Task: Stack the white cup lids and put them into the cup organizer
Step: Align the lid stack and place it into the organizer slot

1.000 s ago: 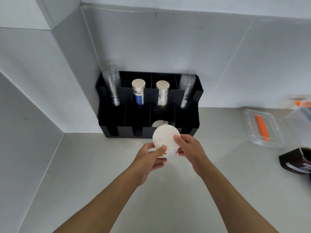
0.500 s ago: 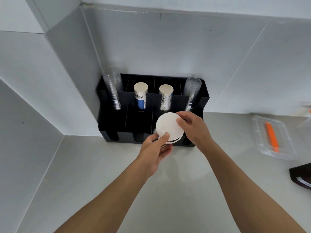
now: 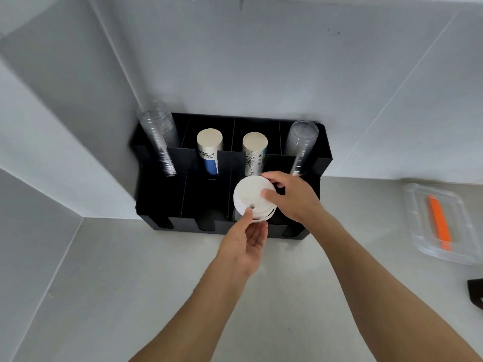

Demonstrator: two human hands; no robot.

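Observation:
A small stack of white cup lids (image 3: 251,198) is held tilted over the third front compartment of the black cup organizer (image 3: 162,202). My left hand (image 3: 244,244) grips the stack's lower edge with thumb on top. At the stack's right edge, my right hand (image 3: 292,197) pinches it with thumb and fingers. Another lid shows dimly in the compartment under the stack. The organizer's back row holds two stacks of clear cups (image 3: 156,142) (image 3: 300,147) and two stacks of paper cups (image 3: 209,150) (image 3: 254,150).
The organizer stands in the corner against grey walls on a pale counter (image 3: 130,296). A clear plastic box (image 3: 441,223) with an orange item inside lies at the right. A dark object (image 3: 477,293) pokes in at the right edge.
Both hands have carried the lid stack forward from in front of the organizer to over its third front compartment. The camera has moved closer.

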